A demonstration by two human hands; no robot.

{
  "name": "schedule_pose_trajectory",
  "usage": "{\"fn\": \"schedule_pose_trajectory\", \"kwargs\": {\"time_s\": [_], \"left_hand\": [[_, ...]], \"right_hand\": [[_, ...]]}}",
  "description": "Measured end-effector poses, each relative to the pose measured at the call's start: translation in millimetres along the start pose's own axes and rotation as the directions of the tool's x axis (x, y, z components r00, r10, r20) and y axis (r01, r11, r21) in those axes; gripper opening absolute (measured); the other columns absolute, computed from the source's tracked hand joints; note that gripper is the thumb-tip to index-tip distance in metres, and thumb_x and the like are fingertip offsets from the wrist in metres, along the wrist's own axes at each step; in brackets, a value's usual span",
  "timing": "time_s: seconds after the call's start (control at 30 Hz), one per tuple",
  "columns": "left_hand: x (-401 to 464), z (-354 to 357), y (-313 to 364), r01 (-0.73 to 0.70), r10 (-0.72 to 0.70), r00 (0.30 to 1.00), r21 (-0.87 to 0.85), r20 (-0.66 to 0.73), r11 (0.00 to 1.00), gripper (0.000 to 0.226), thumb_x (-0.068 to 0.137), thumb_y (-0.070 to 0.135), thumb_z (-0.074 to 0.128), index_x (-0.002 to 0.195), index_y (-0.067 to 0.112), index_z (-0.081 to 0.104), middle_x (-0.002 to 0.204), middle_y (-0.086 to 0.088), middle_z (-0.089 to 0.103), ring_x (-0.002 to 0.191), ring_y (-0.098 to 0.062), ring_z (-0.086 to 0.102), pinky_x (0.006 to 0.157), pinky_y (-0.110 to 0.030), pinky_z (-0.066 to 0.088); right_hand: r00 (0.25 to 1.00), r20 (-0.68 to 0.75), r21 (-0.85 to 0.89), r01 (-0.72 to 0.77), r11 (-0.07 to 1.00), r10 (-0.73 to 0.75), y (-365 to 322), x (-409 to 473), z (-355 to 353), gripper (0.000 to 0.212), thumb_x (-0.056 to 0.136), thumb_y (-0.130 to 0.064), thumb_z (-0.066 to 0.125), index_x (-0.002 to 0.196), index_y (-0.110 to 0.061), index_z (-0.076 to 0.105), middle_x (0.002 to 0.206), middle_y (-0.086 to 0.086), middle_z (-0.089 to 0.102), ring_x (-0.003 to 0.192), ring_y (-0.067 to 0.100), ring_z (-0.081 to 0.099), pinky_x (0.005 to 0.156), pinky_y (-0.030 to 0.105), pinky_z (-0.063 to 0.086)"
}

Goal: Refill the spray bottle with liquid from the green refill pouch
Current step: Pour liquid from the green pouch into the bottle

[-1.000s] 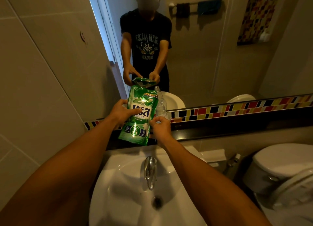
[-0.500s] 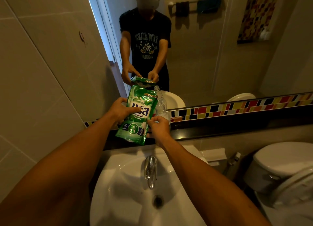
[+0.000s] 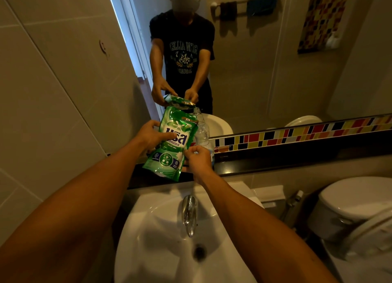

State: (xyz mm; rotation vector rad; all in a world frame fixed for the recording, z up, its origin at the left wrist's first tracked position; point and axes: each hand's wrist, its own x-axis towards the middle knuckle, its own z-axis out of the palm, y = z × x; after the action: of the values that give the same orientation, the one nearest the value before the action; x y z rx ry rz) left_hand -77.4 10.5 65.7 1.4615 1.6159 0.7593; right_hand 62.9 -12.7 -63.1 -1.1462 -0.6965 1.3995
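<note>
Left hand (image 3: 151, 135) is wrapped round the upper left edge of the green refill pouch (image 3: 169, 143), thumb laid across its face. Since a second ago the pouch has been tipped further rightward, spout toward the clear spray bottle (image 3: 201, 132) on the dark counter (image 3: 275, 158). Right hand (image 3: 198, 158) pinches the pouch's lower right edge, apparently; pouring seems near.

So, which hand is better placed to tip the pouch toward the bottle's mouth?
Left. The left hand already grips the green pouch mid-body, while the right hand is low beside the bottle.
</note>
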Motion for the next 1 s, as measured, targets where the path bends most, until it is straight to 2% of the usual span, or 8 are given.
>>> {"fn": "schedule_pose_trajectory", "kwargs": {"time_s": [0.23, 0.43, 0.7, 1.0], "left_hand": [[-1.4, -0.7, 4.1, 0.006, -0.007, 1.000, 0.017, 0.026, 1.000, 0.059, 0.080, 0.024, 0.084, 0.126, 0.017, 0.048, 0.098, -0.004, 0.068, 0.076, -0.018, 0.070, 0.049, -0.026, 0.051], [-0.2, -1.5, 3.3, 0.001, -0.001, 1.000, 0.020, 0.013, 1.000, 0.054, 0.079, 0.023, 0.085, 0.119, 0.019, 0.048, 0.094, -0.003, 0.069, 0.073, -0.017, 0.070, 0.049, -0.026, 0.052], [6.2, -5.3, 2.3, -0.005, 0.004, 1.000, 0.036, 0.029, 0.999, 0.066, 0.077, 0.026, 0.086, 0.129, 0.016, 0.048, 0.109, -0.011, 0.072, 0.082, -0.023, 0.074, 0.055, -0.031, 0.055], [6.3, -5.6, 3.2, -0.008, 0.007, 1.000, 0.040, 0.026, 0.999, 0.064, 0.078, 0.025, 0.085, 0.129, 0.016, 0.048, 0.108, -0.011, 0.071, 0.080, -0.021, 0.072, 0.054, -0.029, 0.053]], "right_hand": [[1.000, -0.016, -0.002, -0.003, 1.000, 0.003, 0.4, 0.0, 3.0, 0.011, 0.100, -0.013, 0.065, 0.092, -0.014, 0.059, 0.111, 0.024, 0.074, 0.098, 0.041, 0.075, 0.074, 0.062, 0.064], [1.000, -0.010, 0.005, -0.013, 1.000, 0.013, -2.0, -3.5, 3.6, 0.005, 0.101, -0.012, 0.063, 0.099, -0.011, 0.059, 0.110, 0.023, 0.074, 0.098, 0.039, 0.076, 0.073, 0.055, 0.065], [1.000, -0.015, -0.007, -0.001, 1.000, 0.001, -1.5, -3.2, 6.8, 0.010, 0.098, -0.016, 0.067, 0.099, -0.011, 0.059, 0.108, 0.026, 0.075, 0.097, 0.043, 0.075, 0.074, 0.064, 0.063], [1.000, -0.007, 0.000, 0.008, 1.000, -0.008, -6.6, -8.2, 6.6, 0.012, 0.099, -0.017, 0.067, 0.103, -0.008, 0.060, 0.106, 0.025, 0.075, 0.096, 0.043, 0.076, 0.074, 0.060, 0.064]]}}
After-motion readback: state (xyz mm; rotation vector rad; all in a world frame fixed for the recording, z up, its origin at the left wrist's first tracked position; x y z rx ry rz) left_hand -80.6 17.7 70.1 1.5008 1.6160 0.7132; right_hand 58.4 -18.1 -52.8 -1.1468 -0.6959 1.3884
